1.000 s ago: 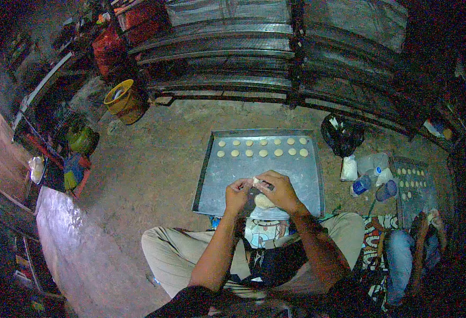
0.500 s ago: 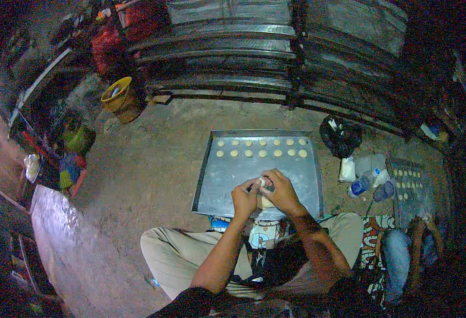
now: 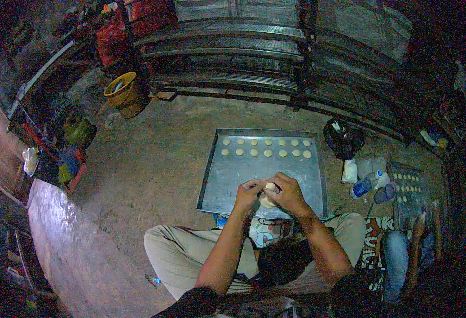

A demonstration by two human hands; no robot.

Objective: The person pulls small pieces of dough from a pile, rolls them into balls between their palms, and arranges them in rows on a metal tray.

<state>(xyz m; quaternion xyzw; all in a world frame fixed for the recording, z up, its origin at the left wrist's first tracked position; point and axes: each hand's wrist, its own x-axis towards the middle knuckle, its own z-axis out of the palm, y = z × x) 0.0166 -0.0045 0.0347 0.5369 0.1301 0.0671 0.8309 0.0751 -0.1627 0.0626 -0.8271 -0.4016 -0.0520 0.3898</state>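
Note:
Between my fingertips is a small pale piece of dough, held over the near part of a wide metal tray. My left hand pinches it from the left, and my right hand closes on it from the right, its fingers curled over the top. Just beneath them a larger lump of dough rests on the tray, partly covered by my right hand. Along the tray's far side lie two rows of flat dough rounds.
At right stand a black plastic bag, a white packet and a blue-labelled bottle. Beyond them, another person's hand is beside a second tray of dough rounds. A yellow bucket and metal racks stand behind.
The whole view has shifted slightly. My fingers have turned about the dough piece, which shows more plainly between them now. The dough rounds on my tray look the same.

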